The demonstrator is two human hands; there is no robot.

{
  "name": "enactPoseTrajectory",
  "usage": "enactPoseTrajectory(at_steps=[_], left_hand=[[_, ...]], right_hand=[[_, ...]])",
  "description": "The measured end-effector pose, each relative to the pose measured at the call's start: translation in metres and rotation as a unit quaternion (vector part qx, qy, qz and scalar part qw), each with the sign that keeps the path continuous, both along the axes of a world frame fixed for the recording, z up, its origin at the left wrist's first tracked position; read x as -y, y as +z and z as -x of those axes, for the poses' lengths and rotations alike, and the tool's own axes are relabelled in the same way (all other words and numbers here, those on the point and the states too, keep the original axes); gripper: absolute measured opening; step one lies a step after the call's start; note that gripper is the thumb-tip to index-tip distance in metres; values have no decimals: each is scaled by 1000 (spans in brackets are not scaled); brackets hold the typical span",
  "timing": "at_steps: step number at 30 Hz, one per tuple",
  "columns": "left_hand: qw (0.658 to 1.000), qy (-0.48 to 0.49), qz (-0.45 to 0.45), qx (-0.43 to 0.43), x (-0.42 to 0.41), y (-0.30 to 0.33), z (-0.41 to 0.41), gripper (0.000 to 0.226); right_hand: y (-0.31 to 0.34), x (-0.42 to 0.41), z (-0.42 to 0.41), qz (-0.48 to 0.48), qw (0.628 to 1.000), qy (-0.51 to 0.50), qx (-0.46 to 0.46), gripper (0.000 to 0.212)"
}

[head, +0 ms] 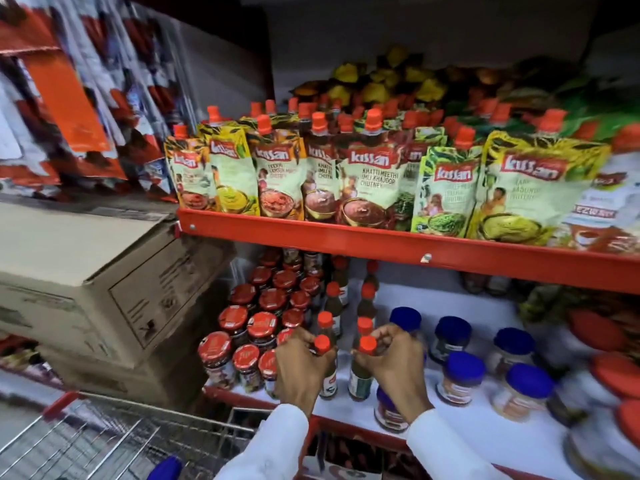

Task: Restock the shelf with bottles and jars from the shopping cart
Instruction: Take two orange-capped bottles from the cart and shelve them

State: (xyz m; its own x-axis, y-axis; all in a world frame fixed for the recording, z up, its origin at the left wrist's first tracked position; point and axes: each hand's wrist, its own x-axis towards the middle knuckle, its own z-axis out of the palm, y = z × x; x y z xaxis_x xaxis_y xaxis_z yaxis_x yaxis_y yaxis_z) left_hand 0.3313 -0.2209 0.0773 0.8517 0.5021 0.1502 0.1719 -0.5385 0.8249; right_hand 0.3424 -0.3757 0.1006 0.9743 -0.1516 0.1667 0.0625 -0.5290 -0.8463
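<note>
Left hand (300, 367) fingers clenched round neck of left bottle (327, 372), just under its orange cap; right hand (391, 362) same on right bottle (360, 374). Both bottles upright at front of lower shelf (460, 424), beside red-lid jars (242, 341). Prob glass w/ sauce: heavyish, rigid, slick, breakable. Neck grip ok for short nudge; for lifting take body. Cart (104, 441) below-left

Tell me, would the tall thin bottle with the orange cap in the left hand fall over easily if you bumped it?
Probably, yes. The tall thin orange-capped bottle looks narrow at its base and high, so a nudge near the cap could tip it. The left hand holds it at the neck, which likely steadies it. It might knock the red-lidded jars close beside it.
</note>
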Motion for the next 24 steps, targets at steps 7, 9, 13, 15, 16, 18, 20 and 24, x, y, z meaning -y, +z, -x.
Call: enactPoseTrajectory(at_steps=[7,9,13,15,16,18,20,24], left_hand=[[1000,-3,-20,-20,3,-3,-11,31],[1000,-10,-24,-18,3,-4,-12,37],[999,-29,-12,-18,2,-6,-9,46],[999,-39,-14,-16,1,-7,-6,48],[999,-45,-14,-13,0,-6,-4,48],[999,-48,-13,-5,-2,-3,3,50],[999,-41,-17,6,-9,3,14,48],[999,17,-31,40,-34,12,55,44]], right_hand=[[-15,-3,-8,6,999,22,-40,25],[-16,-2,-9,9,999,27,-40,26],[-19,1,-7,24,997,60,-35,29],[-20,3,-4,35,996,75,-36,33],[-20,4,-3,43,995,82,-35,36],[-17,6,4,80,993,84,-16,42],[-10,4,14,129,988,78,24,47],[3,-15,36,156,974,130,102,53]])
